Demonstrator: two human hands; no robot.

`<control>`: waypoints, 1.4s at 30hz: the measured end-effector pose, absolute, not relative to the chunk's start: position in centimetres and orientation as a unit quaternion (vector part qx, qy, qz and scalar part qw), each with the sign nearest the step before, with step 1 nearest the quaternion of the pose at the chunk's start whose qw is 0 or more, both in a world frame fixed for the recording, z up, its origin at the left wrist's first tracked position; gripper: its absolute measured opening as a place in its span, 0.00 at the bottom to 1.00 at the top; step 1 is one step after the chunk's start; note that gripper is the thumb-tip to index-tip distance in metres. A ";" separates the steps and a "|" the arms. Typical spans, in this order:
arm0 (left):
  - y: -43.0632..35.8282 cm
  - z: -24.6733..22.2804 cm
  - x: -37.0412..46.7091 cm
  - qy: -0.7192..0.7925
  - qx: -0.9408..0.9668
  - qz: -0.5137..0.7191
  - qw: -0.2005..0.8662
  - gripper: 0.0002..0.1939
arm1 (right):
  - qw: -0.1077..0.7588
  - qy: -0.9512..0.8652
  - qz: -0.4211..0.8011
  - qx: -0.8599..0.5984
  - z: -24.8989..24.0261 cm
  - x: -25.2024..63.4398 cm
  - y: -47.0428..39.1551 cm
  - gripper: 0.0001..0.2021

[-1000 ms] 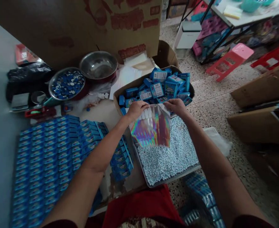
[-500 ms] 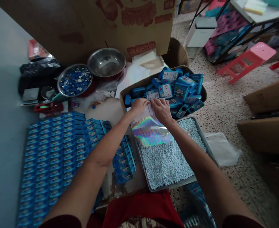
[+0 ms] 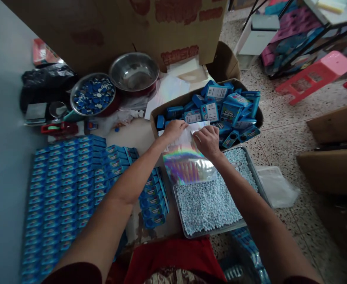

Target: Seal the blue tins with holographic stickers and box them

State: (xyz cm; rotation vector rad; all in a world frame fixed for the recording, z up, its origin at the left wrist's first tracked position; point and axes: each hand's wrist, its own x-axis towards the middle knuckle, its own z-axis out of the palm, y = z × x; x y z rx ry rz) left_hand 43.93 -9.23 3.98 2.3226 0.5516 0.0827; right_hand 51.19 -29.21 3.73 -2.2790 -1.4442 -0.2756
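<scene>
A shiny holographic plastic bag (image 3: 189,167) lies over the far left part of a tray (image 3: 177,205) filled with small pale-blue pellets (image 3: 209,205). My left hand (image 3: 174,131) is closed at the bag's upper left, its fingertips pressed together on the film. At the upper right, my right hand (image 3: 207,141) pinches the same bag near its top edge. Just beyond both hands, an open carton (image 3: 154,122) holds small blue boxes (image 3: 209,112), heaped loosely. The exact grip of the fingertips is partly hidden.
Rows of blue boxes (image 3: 69,185) stand on the table to the left. Behind them are a bowl of blue-and-white discs (image 3: 93,96), a steel bowl (image 3: 134,73) and a red tape dispenser (image 3: 59,128). A clear plastic sheet (image 3: 277,187) and a pink stool (image 3: 315,77) are at right.
My right hand has moved rightwards along the bag's top edge, away from my left hand. More of the bag's upper strip now shows between them. The view has shifted slightly.
</scene>
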 end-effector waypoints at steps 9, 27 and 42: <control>-8.3 3.6 45.7 0.245 0.896 0.132 0.347 0.04 | 0.388 -0.354 0.053 -0.849 10.6 48.1 -33.1 0.10; -15.7 6.8 32.0 0.336 0.394 0.170 0.839 0.22 | 0.571 -0.126 0.375 -0.720 13.7 45.1 -30.4 0.15; -0.7 8.7 12.8 0.498 0.536 0.323 0.600 0.11 | 0.417 -0.256 0.437 -0.755 9.8 30.6 -8.5 0.15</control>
